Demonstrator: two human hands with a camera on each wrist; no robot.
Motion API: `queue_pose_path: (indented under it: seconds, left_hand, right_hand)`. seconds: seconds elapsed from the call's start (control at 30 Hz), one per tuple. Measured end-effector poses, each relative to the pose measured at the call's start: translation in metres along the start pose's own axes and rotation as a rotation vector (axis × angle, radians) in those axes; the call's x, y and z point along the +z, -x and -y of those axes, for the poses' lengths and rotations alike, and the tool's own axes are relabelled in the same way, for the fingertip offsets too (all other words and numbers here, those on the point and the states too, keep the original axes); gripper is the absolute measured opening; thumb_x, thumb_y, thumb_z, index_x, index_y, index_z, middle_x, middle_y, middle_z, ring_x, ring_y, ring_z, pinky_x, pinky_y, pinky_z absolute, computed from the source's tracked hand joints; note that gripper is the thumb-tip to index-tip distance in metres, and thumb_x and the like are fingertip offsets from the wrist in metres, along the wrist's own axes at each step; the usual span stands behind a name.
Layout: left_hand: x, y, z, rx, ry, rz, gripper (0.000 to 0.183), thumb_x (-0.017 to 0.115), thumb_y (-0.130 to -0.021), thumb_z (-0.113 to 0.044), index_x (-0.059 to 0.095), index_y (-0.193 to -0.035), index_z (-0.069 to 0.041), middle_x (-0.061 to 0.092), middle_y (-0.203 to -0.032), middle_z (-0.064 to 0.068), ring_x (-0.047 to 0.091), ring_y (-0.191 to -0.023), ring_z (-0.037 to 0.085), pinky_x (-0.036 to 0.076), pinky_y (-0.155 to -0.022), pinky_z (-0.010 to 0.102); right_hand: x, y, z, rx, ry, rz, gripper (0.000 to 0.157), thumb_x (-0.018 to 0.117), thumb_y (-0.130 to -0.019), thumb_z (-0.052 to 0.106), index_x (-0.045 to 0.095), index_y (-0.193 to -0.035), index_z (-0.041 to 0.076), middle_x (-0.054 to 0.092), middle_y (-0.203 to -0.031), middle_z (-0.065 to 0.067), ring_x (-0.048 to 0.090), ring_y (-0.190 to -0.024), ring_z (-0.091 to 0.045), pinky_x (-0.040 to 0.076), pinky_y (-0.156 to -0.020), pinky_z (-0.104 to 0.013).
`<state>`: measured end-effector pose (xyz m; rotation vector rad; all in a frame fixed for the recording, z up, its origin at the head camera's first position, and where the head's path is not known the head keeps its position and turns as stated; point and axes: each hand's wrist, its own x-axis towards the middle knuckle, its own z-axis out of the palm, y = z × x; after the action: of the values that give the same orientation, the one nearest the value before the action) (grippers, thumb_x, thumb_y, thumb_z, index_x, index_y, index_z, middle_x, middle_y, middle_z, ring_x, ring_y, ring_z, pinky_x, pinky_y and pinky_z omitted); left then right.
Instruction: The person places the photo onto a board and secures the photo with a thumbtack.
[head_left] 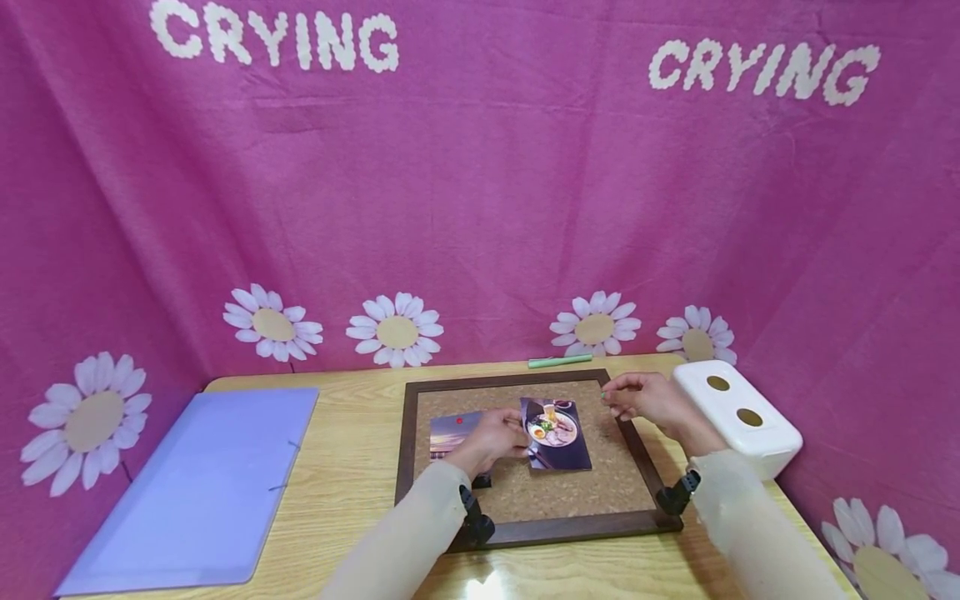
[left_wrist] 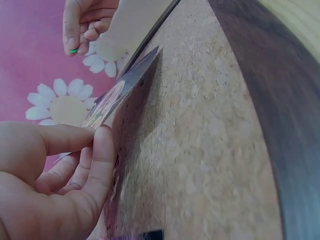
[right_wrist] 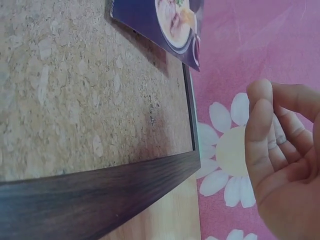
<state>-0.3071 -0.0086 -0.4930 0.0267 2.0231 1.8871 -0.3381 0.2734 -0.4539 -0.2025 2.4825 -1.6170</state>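
My left hand (head_left: 497, 435) pinches the left edge of a ramen photo card (head_left: 557, 437) between thumb and fingers. In the left wrist view the card stands tilted over the cork, its lower edge close to the surface. My right hand (head_left: 651, 403) is raised over the right side of the wood-framed corkboard (head_left: 607, 487), its thumb and finger pinching a small green push pin (left_wrist: 74, 50). In the right wrist view the fingertips hide that pin. Partly behind my left hand, a sunset picture (head_left: 447, 435) lies on the board with a red push pin (head_left: 460, 421) at its top.
A white box (head_left: 776, 446) with two round openings stands to the right of the board. A thin green stick-like item (head_left: 558, 362) lies behind it. On the left of the table rests a blue folder (head_left: 202, 483). Pink curtains surround the table.
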Motion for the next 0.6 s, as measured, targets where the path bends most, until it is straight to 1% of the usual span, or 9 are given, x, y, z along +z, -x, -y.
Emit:
queue_pose_path:
  seconds: [0.13, 0.27, 0.4, 0.47, 0.5, 0.6]
  left_hand:
    - [0.007, -0.003, 0.000, -0.001, -0.008, -0.017, 0.037, 0.062, -0.086, 0.015, 0.056, -0.121, 0.008, 0.065, -0.089, 0.015, 0.059, -0.069, 0.012, 0.060, -0.065, 0.023]
    - [0.011, -0.006, 0.002, 0.010, -0.023, -0.022, 0.031, 0.064, -0.084, 0.016, 0.059, -0.114, 0.010, 0.068, -0.089, 0.017, 0.061, -0.068, 0.012, 0.061, -0.066, 0.025]
    - [0.014, -0.009, 0.003, -0.005, -0.049, -0.029, 0.028, 0.066, -0.084, 0.015, 0.059, -0.111, 0.009, 0.071, -0.091, 0.019, 0.063, -0.069, 0.013, 0.062, -0.069, 0.028]
    - [0.014, -0.008, 0.002, -0.016, -0.067, -0.035, 0.029, 0.067, -0.084, 0.014, 0.060, -0.112, 0.009, 0.071, -0.091, 0.020, 0.065, -0.071, 0.014, 0.063, -0.071, 0.029]
    - [0.015, -0.008, 0.000, -0.014, -0.074, -0.036, 0.029, 0.067, -0.084, 0.014, 0.059, -0.112, 0.009, 0.070, -0.089, 0.018, 0.065, -0.070, 0.014, 0.062, -0.069, 0.028]
    - [0.016, -0.006, -0.003, -0.004, -0.107, -0.044, 0.035, 0.069, -0.083, 0.012, 0.060, -0.118, 0.009, 0.071, -0.090, 0.018, 0.068, -0.072, 0.016, 0.063, -0.069, 0.028]
  right_hand:
    - [0.002, -0.002, -0.002, 0.005, 0.022, -0.005, 0.033, 0.063, -0.098, 0.014, 0.061, -0.117, -0.012, 0.073, -0.091, -0.005, 0.068, -0.075, -0.016, 0.059, -0.068, -0.030]
    - [0.006, -0.006, -0.006, 0.021, 0.030, 0.001, 0.031, 0.062, -0.098, 0.014, 0.062, -0.117, -0.010, 0.072, -0.090, -0.002, 0.068, -0.077, -0.017, 0.058, -0.070, -0.030]
    - [0.014, -0.012, -0.009, 0.045, 0.029, 0.018, 0.027, 0.059, -0.099, 0.011, 0.063, -0.115, -0.011, 0.073, -0.090, -0.005, 0.066, -0.075, -0.013, 0.060, -0.070, -0.029]
    - [0.019, -0.015, -0.008, 0.053, 0.048, 0.029, 0.025, 0.058, -0.099, 0.010, 0.064, -0.113, -0.011, 0.073, -0.090, -0.007, 0.066, -0.074, -0.012, 0.060, -0.070, -0.030]
    - [0.021, -0.016, -0.007, 0.058, 0.055, 0.034, 0.024, 0.058, -0.099, 0.009, 0.064, -0.112, -0.010, 0.073, -0.091, -0.009, 0.066, -0.075, -0.012, 0.061, -0.071, -0.031]
    - [0.028, -0.019, -0.004, 0.070, 0.109, 0.045, 0.021, 0.061, -0.097, 0.010, 0.067, -0.110, -0.007, 0.073, -0.093, -0.011, 0.067, -0.076, -0.013, 0.062, -0.072, -0.033]
